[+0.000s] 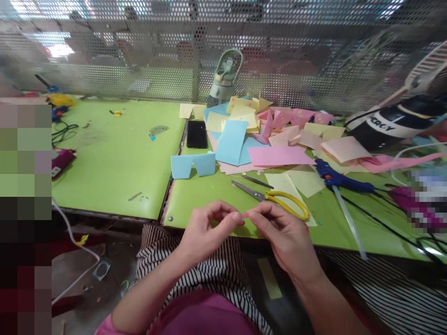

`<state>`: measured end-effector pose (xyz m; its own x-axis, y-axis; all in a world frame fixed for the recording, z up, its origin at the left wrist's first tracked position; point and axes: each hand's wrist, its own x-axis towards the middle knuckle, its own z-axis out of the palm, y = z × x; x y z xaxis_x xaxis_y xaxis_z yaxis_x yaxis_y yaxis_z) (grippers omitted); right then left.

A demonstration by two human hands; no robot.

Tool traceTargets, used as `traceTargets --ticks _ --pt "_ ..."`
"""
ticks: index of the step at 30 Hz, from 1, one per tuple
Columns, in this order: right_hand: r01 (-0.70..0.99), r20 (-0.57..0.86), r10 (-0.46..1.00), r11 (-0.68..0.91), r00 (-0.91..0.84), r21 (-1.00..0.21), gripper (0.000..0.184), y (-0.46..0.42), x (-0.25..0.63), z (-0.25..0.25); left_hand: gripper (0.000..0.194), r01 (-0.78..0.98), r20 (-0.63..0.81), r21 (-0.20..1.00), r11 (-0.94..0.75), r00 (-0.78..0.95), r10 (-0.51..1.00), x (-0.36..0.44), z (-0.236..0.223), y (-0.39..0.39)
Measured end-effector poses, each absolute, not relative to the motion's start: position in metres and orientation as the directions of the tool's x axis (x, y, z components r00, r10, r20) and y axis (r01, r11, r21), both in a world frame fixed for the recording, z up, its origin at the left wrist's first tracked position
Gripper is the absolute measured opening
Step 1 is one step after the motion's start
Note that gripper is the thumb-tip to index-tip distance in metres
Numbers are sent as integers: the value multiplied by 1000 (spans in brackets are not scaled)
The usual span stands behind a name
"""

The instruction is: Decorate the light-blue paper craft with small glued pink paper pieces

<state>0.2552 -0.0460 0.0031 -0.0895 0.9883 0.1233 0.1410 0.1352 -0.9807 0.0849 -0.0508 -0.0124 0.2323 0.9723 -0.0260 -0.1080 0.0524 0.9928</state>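
Observation:
Near the table's front edge, my left hand (pixel 211 228) and my right hand (pixel 288 232) meet fingertip to fingertip, both pinched. A tiny pink piece (pixel 245 215) shows between them; its exact shape is hidden by the fingers. Just beyond my right hand lie yellow-handled scissors (pixel 288 203), blades pointing away to the left. Dark tweezers (pixel 257 181) rest behind the scissors. Farther back, a folded light-blue paper piece (pixel 181 166) stands on the table, left of a stack of blue, pink and yellow papers (pixel 231 139).
A black phone (pixel 197 134) and a bottle (pixel 223 83) stand behind. At right are a blue glue gun (pixel 340 179) with its glue stick (pixel 349 223), cables, and a black bottle (pixel 394 121). A perforated metal screen (pixel 139 60) closes the back. A seam (pixel 171 179) divides the green tables.

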Motion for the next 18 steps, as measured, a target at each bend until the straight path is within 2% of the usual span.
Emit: traceTargets --ticks 3,8,11,18 --pt "191 150 985 165 -89 -968 14 -46 253 6 33 -100 -54 992 79 236 970 89 -13 -49" --pt "174 130 968 169 -214 -970 18 -46 260 2 39 -311 -199 899 308 335 921 87 -11 -45" --pt "186 169 943 228 -285 -956 27 -46 265 -1 36 -353 -220 849 392 438 872 84 -11 -43" --pt "268 152 936 242 -316 -933 14 -47 264 7 30 -377 -225 819 433 483 846 82 -14 -42"
